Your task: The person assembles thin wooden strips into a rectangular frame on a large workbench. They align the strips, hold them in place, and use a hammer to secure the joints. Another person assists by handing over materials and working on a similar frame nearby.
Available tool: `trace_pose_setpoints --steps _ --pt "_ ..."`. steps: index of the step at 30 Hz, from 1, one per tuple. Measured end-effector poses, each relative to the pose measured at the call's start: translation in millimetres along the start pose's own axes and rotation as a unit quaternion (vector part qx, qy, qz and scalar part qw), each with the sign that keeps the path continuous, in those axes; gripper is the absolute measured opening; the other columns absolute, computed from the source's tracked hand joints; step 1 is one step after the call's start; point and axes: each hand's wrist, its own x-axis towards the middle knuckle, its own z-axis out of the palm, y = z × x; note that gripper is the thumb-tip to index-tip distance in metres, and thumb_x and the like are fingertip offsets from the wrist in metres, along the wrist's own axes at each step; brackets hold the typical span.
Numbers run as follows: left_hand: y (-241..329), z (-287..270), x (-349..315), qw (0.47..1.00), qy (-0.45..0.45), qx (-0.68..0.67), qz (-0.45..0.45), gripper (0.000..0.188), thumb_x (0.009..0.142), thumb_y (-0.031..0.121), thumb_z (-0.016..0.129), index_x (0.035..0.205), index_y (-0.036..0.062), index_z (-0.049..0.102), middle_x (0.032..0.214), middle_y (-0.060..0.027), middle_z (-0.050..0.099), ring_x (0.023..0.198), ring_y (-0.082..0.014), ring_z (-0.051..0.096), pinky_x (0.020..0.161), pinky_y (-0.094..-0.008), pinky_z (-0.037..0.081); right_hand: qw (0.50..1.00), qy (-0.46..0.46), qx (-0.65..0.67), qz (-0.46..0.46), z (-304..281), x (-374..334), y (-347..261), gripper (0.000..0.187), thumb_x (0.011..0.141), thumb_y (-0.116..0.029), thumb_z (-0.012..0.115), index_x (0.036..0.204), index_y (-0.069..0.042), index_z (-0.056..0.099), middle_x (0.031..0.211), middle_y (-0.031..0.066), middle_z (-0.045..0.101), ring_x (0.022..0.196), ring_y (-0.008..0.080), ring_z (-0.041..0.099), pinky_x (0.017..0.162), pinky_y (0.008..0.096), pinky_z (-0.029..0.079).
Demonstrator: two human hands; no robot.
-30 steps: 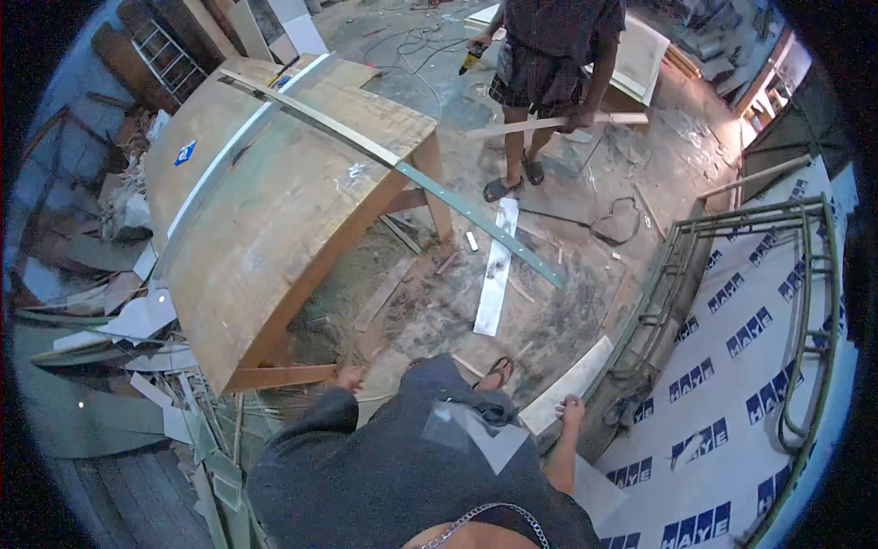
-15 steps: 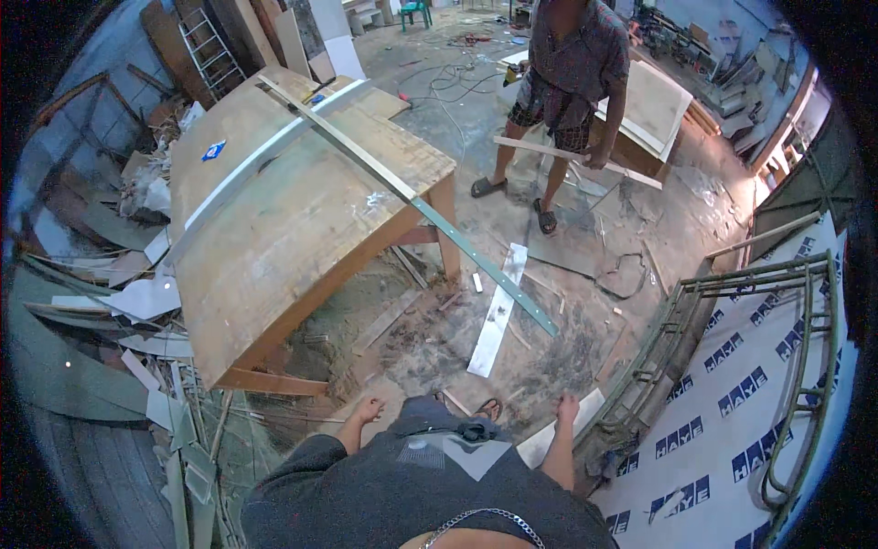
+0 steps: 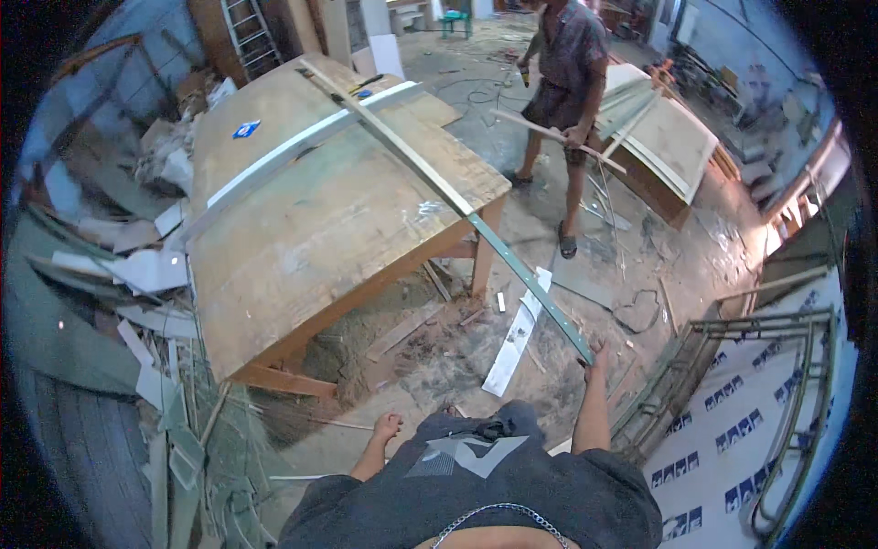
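Right hand (image 3: 599,352): raised at the near, low end of the long green metal strip (image 3: 512,265), fingers at its tip; whether they close round it cannot be told at this size.
Left hand (image 3: 388,426): hangs low beside the person's dark shirt, fingers loosely curled, holding nothing, well apart from the strip.
Strip position: it runs slantwise from the far side of the wooden surface (image 3: 311,229), across the top, past the near right corner and out over the floor to the right hand; the overhanging part slopes down.
White board (image 3: 293,156): long and narrow, lies across the surface's far half, crossing under the strip near the far edge.
Blue tag (image 3: 245,130): small, on the surface left of the white board.
Floor under the strip: a white panel offcut (image 3: 514,337) lies flat among dust and wood scraps, just beside the surface's leg.
Other person (image 3: 562,82): stands beyond the surface on the far side, holding a thin wooden batten (image 3: 549,135) crosswise at waist height.
Left of the surface: heaped broken panels and scrap boards.
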Motion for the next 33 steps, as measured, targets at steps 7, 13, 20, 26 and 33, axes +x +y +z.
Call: trace_pose_setpoints --steps 7,13,20,26,33 --pt "-75.6 -2.5 1.2 0.994 -0.101 0.035 0.026 0.044 0.088 0.033 0.056 0.125 0.0094 0.050 0.100 -0.0102 0.063 0.078 -0.0203 0.063 0.054 -0.0329 0.049 0.996 -0.076 0.047 0.001 -6.3 5.9 13.0 0.061 0.089 -0.061 0.038 0.125 -0.012 0.048 0.103 0.0093 0.061 0.077 0.0231 0.059 0.060 0.0396 0.050" --pt "7.2 47.3 22.0 0.966 -0.086 0.222 -0.101 0.042 0.087 0.038 0.051 0.115 0.0061 0.058 0.097 -0.0133 0.064 0.078 -0.0226 0.064 0.058 -0.0438 0.049 0.983 -0.162 0.083 0.005 58.5 -51.5 4.2 0.039 0.088 -0.040 0.053 0.113 -0.010 0.054 0.090 0.0062 0.059 0.074 0.0218 0.060 0.061 0.0347 0.053" --pt "176.3 130.5 57.3 0.974 0.046 -0.062 0.214 0.040 0.088 0.041 0.054 0.103 0.0050 0.064 0.088 -0.0095 0.066 0.075 -0.0207 0.063 0.070 -0.0355 0.049 0.984 -0.116 -0.087 -0.101 117.0 -0.7 -4.5 0.034 0.075 -0.008 0.070 0.106 -0.006 0.055 0.085 0.0084 0.056 0.075 0.0168 0.059 0.049 0.0256 0.052" --pt "134.4 133.1 31.5 0.972 0.168 -0.001 0.161 0.033 0.090 0.036 0.057 0.103 0.0059 0.061 0.087 -0.0053 0.064 0.072 -0.0152 0.061 0.062 -0.0300 0.049 0.839 -0.125 -0.328 -0.415 108.4 4.8 -58.8 0.038 0.073 -0.016 0.071 0.107 -0.006 0.057 0.091 0.0122 0.061 0.082 0.0260 0.060 0.071 0.0351 0.049" --pt "1.2 125.4 -5.4 0.969 0.038 0.239 -0.051 0.040 0.088 0.040 0.047 0.098 0.0056 0.066 0.087 -0.0173 0.066 0.082 -0.0273 0.064 0.067 -0.0379 0.049 0.827 -0.163 -0.395 -0.366 98.1 -14.2 -104.9 0.037 0.077 -0.023 0.068 0.111 -0.012 0.060 0.093 0.0165 0.064 0.088 0.0341 0.061 0.078 0.0393 0.047"
